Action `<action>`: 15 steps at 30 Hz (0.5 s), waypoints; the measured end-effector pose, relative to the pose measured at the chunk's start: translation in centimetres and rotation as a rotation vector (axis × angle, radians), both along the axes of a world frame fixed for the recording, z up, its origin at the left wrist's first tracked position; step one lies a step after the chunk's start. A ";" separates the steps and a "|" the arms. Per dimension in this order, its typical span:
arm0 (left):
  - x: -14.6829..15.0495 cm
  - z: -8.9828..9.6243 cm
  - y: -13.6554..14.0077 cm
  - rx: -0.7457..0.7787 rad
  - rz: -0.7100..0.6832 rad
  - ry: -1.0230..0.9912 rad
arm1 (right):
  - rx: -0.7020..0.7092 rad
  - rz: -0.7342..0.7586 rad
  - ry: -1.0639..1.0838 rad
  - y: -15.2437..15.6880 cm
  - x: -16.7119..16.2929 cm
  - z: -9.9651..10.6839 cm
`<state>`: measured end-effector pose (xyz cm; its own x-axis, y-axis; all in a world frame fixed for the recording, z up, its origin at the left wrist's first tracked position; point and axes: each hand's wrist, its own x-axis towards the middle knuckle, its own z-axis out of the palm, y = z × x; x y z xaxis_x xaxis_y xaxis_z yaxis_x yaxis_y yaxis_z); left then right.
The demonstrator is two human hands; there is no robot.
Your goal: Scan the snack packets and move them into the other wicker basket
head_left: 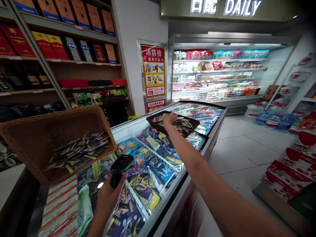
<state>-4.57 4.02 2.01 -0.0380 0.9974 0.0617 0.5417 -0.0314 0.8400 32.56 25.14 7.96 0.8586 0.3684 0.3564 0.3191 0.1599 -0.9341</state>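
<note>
My left hand (111, 191) is closed around the handle of a black handheld barcode scanner (122, 163), held above the open chest freezer. Its head points forward over bagged frozen goods. My right arm stretches far forward, and my right hand (170, 118) is down at a dark woven basket (190, 131) resting on the freezer top. Small flat packets (182, 124) lie heaped in that basket. My right fingers are curled down among them; what they grip, if anything, is hidden. A larger tan wicker basket (22, 131), tilted toward me at left, holds similar packets (84, 148).
Beneath both baskets, the chest freezer (170, 204) holds several colourful bags split by white wire dividers (158, 153). A striped white-and-red box (60, 207) lies at lower left. Boxed goods fill shelves (81, 31) at left. Red cartons (291, 168) and water bottles (274, 113) stand right.
</note>
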 end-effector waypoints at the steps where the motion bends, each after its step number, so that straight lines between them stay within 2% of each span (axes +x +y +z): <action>1: -0.1 0.0 0.0 -0.005 0.005 -0.005 | -0.039 -0.063 -0.037 -0.2 -0.9 -0.8; 3: -0.2 -0.1 0.0 0.006 0.031 -0.027 | -0.086 -0.102 -0.182 -0.6 -3.8 -3.0; 4: -0.3 -0.2 -0.1 0.013 0.048 -0.037 | -0.084 -0.049 -0.276 -0.8 -5.7 -4.3; 6: -0.5 -0.3 -0.1 0.025 0.094 -0.048 | -0.068 0.180 -0.472 -1.0 -10.1 -6.8; 8: -0.6 -0.3 -0.2 0.034 0.149 -0.059 | -0.050 0.520 -0.676 -1.0 -15.0 -8.5; 10: -0.8 -0.2 -0.3 0.050 0.200 -0.087 | -0.035 0.852 -0.851 -0.9 -20.1 -9.1; 12: -1.0 -0.1 -0.4 0.072 0.246 -0.133 | -0.070 1.057 -0.929 -0.7 -24.9 -8.8; 15: -1.5 0.1 -0.5 0.087 0.302 -0.198 | -0.212 1.084 -0.747 -0.5 -30.8 -7.8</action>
<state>-6.11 3.56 2.10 -0.3495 0.9307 0.1081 0.3646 0.0288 0.9307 1.78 24.61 0.16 -0.2767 0.8431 0.4612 0.5672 0.5307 -0.6298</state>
